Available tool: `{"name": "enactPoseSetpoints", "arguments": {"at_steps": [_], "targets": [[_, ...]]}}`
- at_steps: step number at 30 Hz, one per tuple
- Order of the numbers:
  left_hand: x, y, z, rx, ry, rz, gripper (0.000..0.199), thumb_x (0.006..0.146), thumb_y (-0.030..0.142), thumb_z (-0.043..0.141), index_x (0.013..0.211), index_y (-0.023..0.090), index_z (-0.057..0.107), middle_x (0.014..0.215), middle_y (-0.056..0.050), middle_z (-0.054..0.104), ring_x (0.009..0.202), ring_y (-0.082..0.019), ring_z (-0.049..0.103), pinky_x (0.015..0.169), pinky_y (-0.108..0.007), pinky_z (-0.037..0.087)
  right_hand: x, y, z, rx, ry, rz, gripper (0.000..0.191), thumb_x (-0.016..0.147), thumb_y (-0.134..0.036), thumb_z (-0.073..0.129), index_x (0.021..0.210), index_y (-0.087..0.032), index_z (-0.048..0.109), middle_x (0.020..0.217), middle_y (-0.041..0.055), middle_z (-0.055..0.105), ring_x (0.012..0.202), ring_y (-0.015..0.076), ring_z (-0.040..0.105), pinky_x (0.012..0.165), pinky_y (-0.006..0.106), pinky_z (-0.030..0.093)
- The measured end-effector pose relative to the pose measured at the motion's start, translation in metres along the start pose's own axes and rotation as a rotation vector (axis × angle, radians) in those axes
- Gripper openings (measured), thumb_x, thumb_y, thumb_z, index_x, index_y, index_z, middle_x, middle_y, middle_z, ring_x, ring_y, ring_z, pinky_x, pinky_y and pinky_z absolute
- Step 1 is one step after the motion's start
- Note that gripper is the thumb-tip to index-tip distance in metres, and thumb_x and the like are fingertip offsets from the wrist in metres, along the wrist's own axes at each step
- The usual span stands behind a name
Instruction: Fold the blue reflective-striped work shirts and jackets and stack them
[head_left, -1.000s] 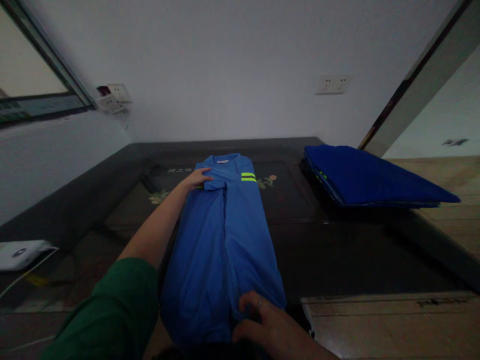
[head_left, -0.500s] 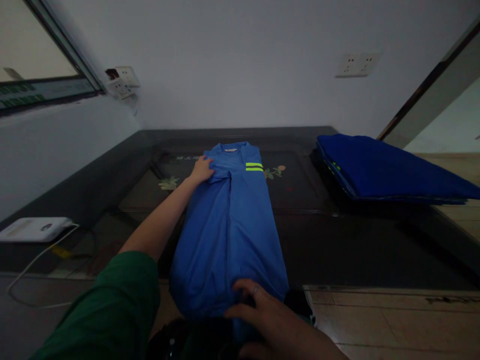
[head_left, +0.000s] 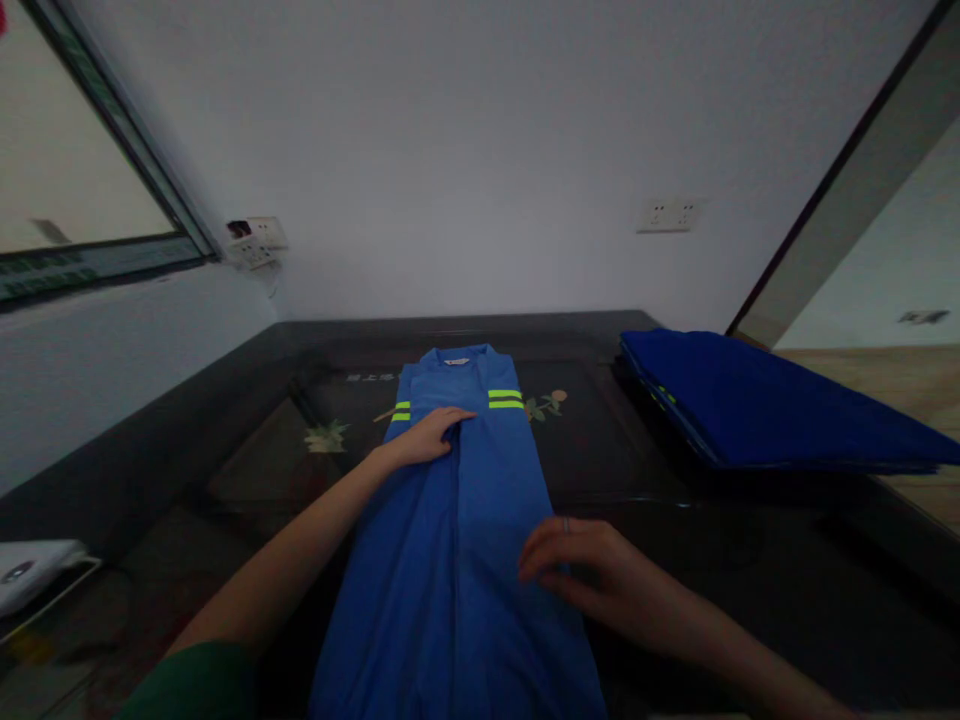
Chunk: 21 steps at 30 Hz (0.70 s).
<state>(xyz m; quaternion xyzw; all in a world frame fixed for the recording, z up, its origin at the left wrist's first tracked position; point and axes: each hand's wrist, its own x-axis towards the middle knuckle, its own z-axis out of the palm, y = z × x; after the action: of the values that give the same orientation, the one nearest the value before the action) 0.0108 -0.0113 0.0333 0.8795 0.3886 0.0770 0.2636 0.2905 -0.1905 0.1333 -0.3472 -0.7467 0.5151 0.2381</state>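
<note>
A blue work jacket (head_left: pixel 499 490) lies lengthwise on the dark table, collar at the far end, its two sides folded in to a long narrow shape. Yellow-green reflective stripes (head_left: pixel 505 399) show on both sides near the chest. My left hand (head_left: pixel 431 435) rests on the jacket's upper front, its fingers stretched across the centre edge and its thumb lower down. Over the right side of the jacket is my right hand (head_left: pixel 577 560), fingers loosely bent and apart from the thumb, holding nothing. Whether it touches the cloth I cannot tell.
A stack of folded darker blue cloth (head_left: pixel 765 400) lies at the right of the dark table (head_left: pixel 600 480). At the left edge sits a white device (head_left: pixel 34 575) with a cable. Wall sockets (head_left: pixel 667 214) are on the wall behind.
My left hand has moved from the jacket's left shoulder toward its centre, and the left stripes now show. My right hand has risen from the near end to the right side. The view has tilted up.
</note>
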Motion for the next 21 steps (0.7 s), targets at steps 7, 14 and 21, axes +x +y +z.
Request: {"name": "enactPoseSetpoints", "arguments": {"at_steps": [7, 14, 21], "targets": [[0.006, -0.006, 0.001, -0.107, 0.174, -0.122, 0.048, 0.072, 0.004, 0.053, 0.116, 0.022, 0.060, 0.117, -0.007, 0.063, 0.111, -0.021, 0.057, 0.100, -0.040, 0.043, 0.178, 0.102, -0.086, -0.432, 0.333, 0.126, 0.024, 0.087, -0.010, 0.051, 0.099, -0.014, 0.071, 0.104, 0.0073, 0.072, 0.096, 0.0164, 0.063, 0.088, 0.027, 0.045], [0.007, -0.012, 0.019, -0.069, 0.370, -0.242, 0.044, 0.076, 0.014, 0.060, 0.118, 0.018, 0.050, 0.093, -0.004, 0.059, 0.089, -0.019, 0.059, 0.083, -0.033, 0.049, 0.291, 0.181, -0.113, -0.617, 0.352, 0.243, 0.032, 0.092, -0.018, 0.052, 0.121, -0.008, 0.062, 0.119, 0.0140, 0.065, 0.109, 0.0186, 0.055, 0.097, 0.029, 0.037], [0.005, -0.008, 0.021, -0.023, 0.304, -0.278, 0.022, 0.080, 0.017, 0.056, 0.101, 0.023, 0.056, 0.089, -0.002, 0.061, 0.087, -0.019, 0.059, 0.076, -0.029, 0.046, 0.308, 0.222, -0.125, -0.710, 0.280, 0.326, 0.023, 0.093, -0.025, 0.054, 0.102, -0.011, 0.069, 0.106, 0.0119, 0.069, 0.095, 0.0179, 0.056, 0.085, 0.027, 0.038]]}}
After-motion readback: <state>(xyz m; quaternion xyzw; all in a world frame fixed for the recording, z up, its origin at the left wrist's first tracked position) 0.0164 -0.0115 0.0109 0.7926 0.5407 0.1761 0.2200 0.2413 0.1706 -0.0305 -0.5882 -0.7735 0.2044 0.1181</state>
